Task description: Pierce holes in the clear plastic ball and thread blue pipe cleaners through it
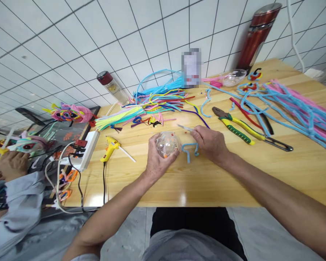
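My left hand (157, 159) is wrapped round a clear plastic ball (167, 143) with small coloured bits inside, held just above the wooden table (206, 181). My right hand (210, 143) is closed on a thin grey blade-like tool (185, 127) whose tip points left, past the ball. A short bent light-blue pipe cleaner (189, 149) lies on the table between my two hands, under my right fingers.
Yellow-green pliers (235, 127) and dark scissors (271, 136) lie to the right, beside blue and pink pipe cleaners (301, 108). A multicoloured pipe-cleaner pile (154, 103) lies behind. A yellow glue gun (110, 148) and power strip (88, 148) sit left. Another person's hand (12, 165) holds a craft at far left.
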A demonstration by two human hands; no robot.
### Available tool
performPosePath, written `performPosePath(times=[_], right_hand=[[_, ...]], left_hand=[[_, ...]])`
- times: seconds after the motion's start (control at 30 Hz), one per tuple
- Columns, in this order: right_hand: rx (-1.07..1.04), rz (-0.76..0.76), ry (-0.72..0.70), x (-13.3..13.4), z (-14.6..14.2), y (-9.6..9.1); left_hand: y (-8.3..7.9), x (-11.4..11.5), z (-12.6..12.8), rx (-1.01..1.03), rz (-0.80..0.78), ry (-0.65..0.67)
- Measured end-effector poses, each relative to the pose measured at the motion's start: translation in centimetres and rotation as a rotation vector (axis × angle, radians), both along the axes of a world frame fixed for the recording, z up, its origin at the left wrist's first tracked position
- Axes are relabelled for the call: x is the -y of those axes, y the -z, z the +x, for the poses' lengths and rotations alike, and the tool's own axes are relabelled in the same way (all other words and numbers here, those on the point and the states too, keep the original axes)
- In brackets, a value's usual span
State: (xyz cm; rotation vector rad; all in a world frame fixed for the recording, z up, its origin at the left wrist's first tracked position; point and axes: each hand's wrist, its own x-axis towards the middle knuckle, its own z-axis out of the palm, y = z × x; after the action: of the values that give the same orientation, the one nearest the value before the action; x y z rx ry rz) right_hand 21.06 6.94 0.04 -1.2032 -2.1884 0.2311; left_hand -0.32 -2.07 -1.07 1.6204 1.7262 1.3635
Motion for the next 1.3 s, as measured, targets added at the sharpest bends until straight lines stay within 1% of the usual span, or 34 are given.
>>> performPosePath(times=[0.1,0.3,0.5,0.63,0.83,0.93,1.03,1.2,1.3], right_hand=[[-0.034,-0.010,-0.133,0.9,-0.2,-0.4],[-0.019,-0.026,-0.184,1.8,-0.5,-0.8],[0.006,-0.033,-0.131,2.0,-0.7,-0.9],[0.003,-0.035,-0.183,2.2,-0.7,-1.2],[0.001,-0.047,-0.173,2.2,-0.8,-1.4],[-0.001,-0.044,-0.177,2.2,-0.9,-1.4],[-0.002,-0.044,-0.159,2.5,-1.1,-1.3],[-0.001,-0.029,-0.137,2.4,-1.2,-0.8],[0.021,-0.057,-0.056,1.3,-0.7,-0.2]], left_hand=[[0.0,-0.1,0.0,-0.013,0.002,-0.029],[-0.1,-0.3,0.2,0.004,0.019,-0.048],[-0.1,-0.2,0.3,0.020,0.010,-0.048],[0.0,-0.2,0.2,-0.016,0.026,-0.038],[-0.1,-0.2,0.3,-0.108,0.076,-0.006],[-0.3,-0.1,0.4,-0.150,0.070,-0.002],[-0.3,-0.1,0.4,-0.138,0.051,-0.009],[-0.1,-0.1,0.4,-0.100,0.038,-0.005],[0.1,0.0,0.1,-0.079,0.040,0.009]])
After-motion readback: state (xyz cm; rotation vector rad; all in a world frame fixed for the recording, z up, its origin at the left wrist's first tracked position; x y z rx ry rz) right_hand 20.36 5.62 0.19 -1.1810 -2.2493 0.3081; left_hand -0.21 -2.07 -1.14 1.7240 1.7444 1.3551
